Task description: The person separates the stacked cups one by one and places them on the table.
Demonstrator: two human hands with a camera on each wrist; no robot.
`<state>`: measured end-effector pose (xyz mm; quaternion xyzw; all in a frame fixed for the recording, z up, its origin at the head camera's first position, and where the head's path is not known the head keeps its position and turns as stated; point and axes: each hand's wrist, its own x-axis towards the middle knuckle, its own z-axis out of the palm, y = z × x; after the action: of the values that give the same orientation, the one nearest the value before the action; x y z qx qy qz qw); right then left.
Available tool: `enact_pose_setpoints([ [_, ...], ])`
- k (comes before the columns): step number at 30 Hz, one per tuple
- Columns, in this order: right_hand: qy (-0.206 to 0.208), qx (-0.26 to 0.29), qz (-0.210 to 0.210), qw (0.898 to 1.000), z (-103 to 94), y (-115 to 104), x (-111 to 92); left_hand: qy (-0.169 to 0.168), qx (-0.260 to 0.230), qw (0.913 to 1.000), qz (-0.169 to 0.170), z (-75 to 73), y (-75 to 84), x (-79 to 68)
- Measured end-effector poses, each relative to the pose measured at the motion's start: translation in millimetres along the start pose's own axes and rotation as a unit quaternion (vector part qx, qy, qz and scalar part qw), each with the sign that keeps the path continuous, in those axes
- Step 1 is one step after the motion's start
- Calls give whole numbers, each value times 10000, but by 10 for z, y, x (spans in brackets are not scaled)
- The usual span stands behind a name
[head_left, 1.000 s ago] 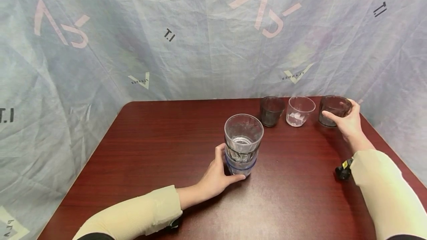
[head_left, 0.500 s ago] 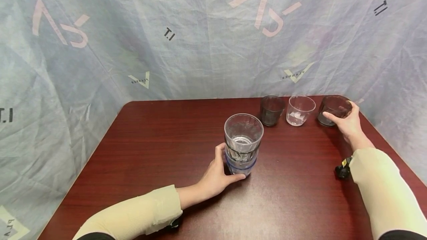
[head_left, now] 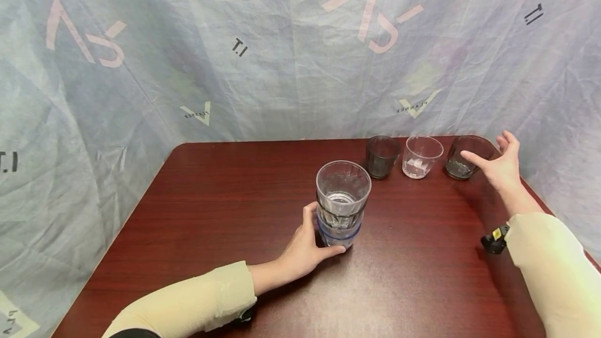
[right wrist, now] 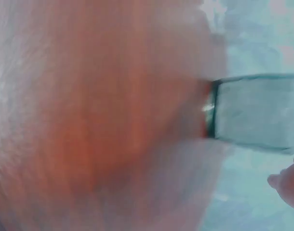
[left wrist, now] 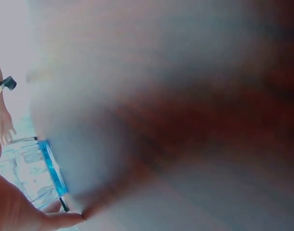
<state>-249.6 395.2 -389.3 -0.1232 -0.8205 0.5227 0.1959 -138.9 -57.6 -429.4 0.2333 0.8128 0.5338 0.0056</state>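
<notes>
Toward the middle of the table stands an upright stack of nested drinking glasses, clear at the top, with a dark rim and a blue rim lower down. My left hand holds the stack low, thumb across its near side; its far fingers are partly hidden behind the glass. The left wrist view shows the blue rim beside the same hand. A smoky dark glass sits at the back right of the table. Just right of it, my right hand has its fingers spread; the right wrist view shows a gap between fingers and glass.
Left of that dark glass, a clear glass and another smoky glass stand in a row near the back edge. A printed grey cloth hangs behind the reddish-brown wooden table.
My right hand has let go of the rightmost dark glass and moved off to the right, its fingers spreading. The left hand and the stack have stayed in place.
</notes>
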Motion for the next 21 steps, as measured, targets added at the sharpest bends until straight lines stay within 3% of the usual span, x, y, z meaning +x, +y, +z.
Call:
enact_pose_setpoints([
  [4, 98, 235, -449, 9987, 20, -254, -64, 15, 7, 10000, 33, -4, 1, 3],
  [7, -142, 730, -849, 9936, 84, -470, -163, 25, 41, 10000, 59, -3, -6, 6],
  [9, -397, 1299, -1123, 9843, 158, -618, -249, 29, 56, 10000, 64, -4, -9, 8],
  [11, -755, 1955, -1387, 9679, 246, -757, -354, 38, 74, 9999, 68, 0, -17, 9],
  [15, -1483, 2944, -1897, 9249, 438, -989, -576, 32, 96, 9999, 55, 4, -24, 8],
  [21, -2476, 3338, -2698, 8686, 687, -1225, -852, 13, 47, 10000, 48, 11, -25, 3],
])
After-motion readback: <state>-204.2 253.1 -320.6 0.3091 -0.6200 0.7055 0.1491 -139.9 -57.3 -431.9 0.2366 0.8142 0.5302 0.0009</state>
